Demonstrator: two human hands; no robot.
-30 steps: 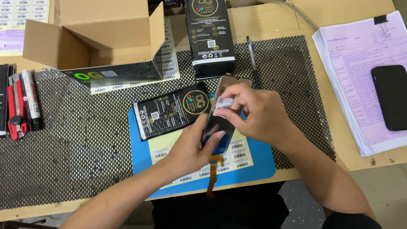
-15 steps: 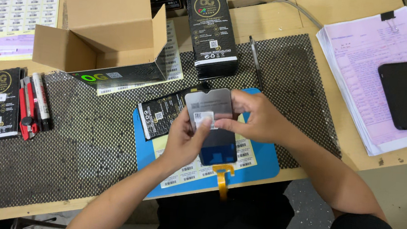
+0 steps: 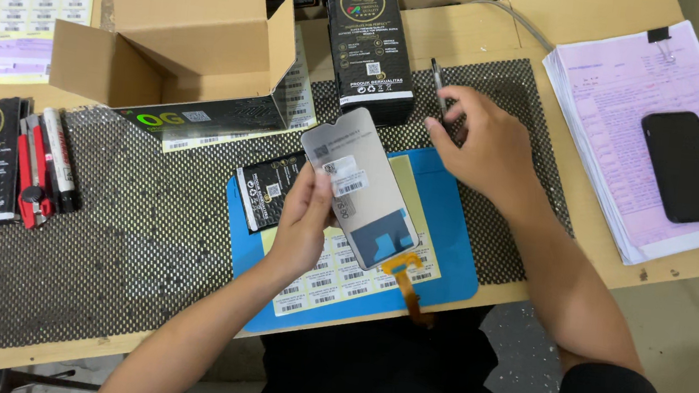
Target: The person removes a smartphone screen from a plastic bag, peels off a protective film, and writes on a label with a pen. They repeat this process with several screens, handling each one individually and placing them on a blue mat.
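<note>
Head view: empty cardboard box (image 3: pixel 186 27)

Your left hand (image 3: pixel 306 218) holds a grey phone screen (image 3: pixel 360 189) bearing white barcode labels (image 3: pixel 341 175). Behind it stands a tall black box (image 3: pixel 370 45). Left of that sits an open brown carton (image 3: pixel 179 31).

the phone screen panel (image 3: pixel 360 189) is a thin flat rectangle with rounded corners and a small notch in its top edge, its grey back side facing up. it is held tilted above the blue mat, top end leaning away toward the boxes. 2 small white barcode stickers sit on its upper half, and a dark patch with blue squares shows near the bottom. an orange ribbon cable (image 3: pixel 406 281) hangs from its lower edge, bending down past the mat's front edge. the pen (image 3: pixel 438 88) is slim and dark, lying on the mesh mat, pointing away, its lower end under fingertips.
</note>
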